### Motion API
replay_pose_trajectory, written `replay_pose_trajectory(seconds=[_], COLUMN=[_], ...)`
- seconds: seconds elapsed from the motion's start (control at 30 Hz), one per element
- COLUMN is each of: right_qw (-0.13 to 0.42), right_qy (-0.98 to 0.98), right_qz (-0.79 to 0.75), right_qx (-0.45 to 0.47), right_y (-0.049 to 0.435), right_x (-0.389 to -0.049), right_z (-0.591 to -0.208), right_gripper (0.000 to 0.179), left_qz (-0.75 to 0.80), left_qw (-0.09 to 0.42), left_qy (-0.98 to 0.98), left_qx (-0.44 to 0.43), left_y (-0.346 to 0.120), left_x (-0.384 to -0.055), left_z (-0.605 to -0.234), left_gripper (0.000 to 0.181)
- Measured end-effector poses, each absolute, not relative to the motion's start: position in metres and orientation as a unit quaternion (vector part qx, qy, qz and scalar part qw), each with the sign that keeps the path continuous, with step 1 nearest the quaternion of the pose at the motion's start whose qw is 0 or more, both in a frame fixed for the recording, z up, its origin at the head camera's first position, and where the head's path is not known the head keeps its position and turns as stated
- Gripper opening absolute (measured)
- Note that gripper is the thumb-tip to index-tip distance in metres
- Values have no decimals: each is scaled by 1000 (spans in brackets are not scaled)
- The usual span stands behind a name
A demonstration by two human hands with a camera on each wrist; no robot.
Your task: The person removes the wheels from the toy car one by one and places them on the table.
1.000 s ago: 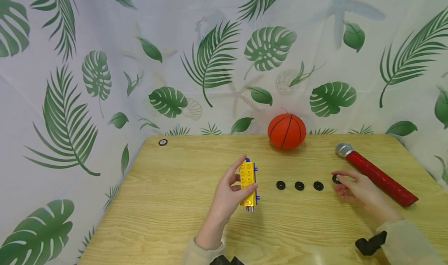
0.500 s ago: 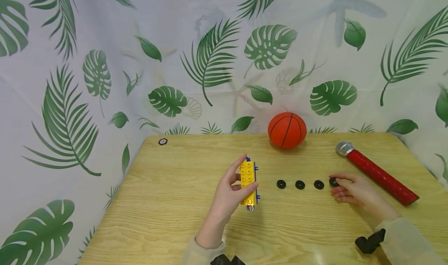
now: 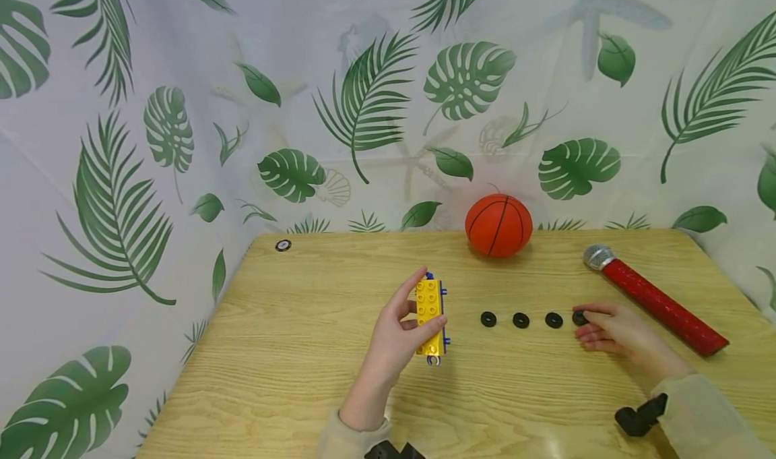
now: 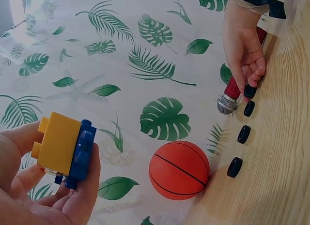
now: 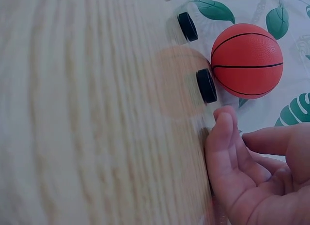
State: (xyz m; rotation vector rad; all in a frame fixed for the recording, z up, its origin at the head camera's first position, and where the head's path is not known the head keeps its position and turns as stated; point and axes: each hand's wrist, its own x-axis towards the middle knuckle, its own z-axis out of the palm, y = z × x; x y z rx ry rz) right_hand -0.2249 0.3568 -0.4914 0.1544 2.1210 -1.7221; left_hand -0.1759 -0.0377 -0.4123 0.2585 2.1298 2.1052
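My left hand [image 3: 397,331] grips a yellow and blue toy building block [image 3: 428,317] above the table, between thumb and fingers. Yellow studs face up in the head view; blue pegs stick out on its right side, and a clip shows at the near end. On the tabletop, my right hand [image 3: 618,334] pinches a small black toy wheel [image 3: 579,318], partly hidden by its fingers. Left of it lie three more black wheels in a row: a near one [image 3: 554,320], a middle one [image 3: 521,321] and a far-left one [image 3: 488,319].
An orange toy basketball [image 3: 499,225] rests at the table's back edge. A red microphone [image 3: 661,302] with a silver head lies slanted beyond the right hand. One round black-and-white disc [image 3: 283,245] is at the back left. Leaf-patterned cloth hangs behind the wooden table [image 3: 291,351].
My right hand has brought its wheel slightly left and down to the right end of the row. The left hand and its block stay in place.
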Motion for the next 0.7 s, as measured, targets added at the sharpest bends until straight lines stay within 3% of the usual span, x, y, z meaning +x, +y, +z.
replay_pose_trajectory(seconds=[0.37,0.7], right_qw=[199,147], right_qy=[762,791], right_qz=[-614,-592], right_qx=[52,54], right_y=[362,354], right_x=[-225,-225], right_z=[-491,-478], right_gripper=[50,51], left_qz=[699,702], left_qw=[63,70], left_qy=[708,706], left_qx=[84,68], left_y=[-38,-38], left_x=[-176,-176], left_z=[-411,-411], left_gripper=[72,82])
